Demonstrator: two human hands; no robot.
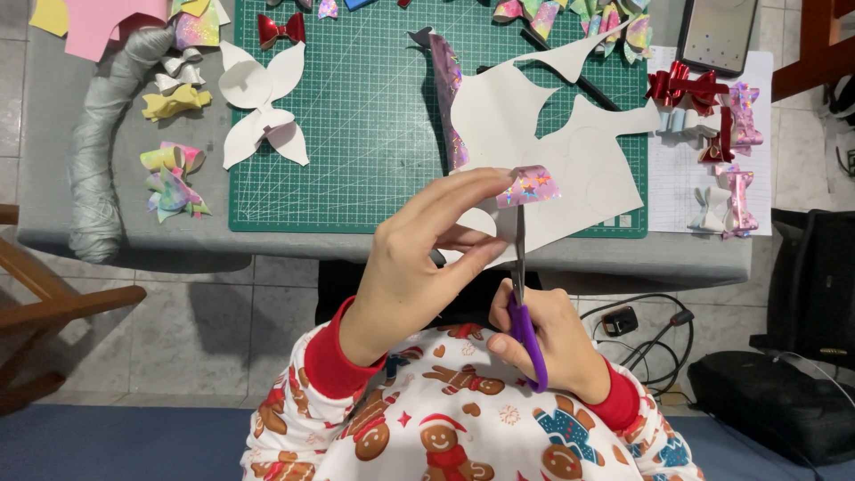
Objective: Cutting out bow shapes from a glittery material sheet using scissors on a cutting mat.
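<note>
My left hand [427, 258] pinches a large white sheet [543, 142] whose other side is shiny pink holographic, curled over at my fingertips [530, 185] and along its left edge [448, 98]. Shapes are cut out of the sheet. My right hand [548, 343] grips purple-handled scissors [521, 294], blades pointing up into the sheet's lower edge beside my left fingertips. Both hands hover at the near edge of a grey table [53, 178], above my lap.
A green cutting mat [356, 116] covers the table middle, with white cut bow shapes [263, 102] on its left. Finished bows lie left [174, 178] and right [712, 107]. A phone [717, 31], a grey wrapped arc [102, 142], wooden chairs and floor cables surround.
</note>
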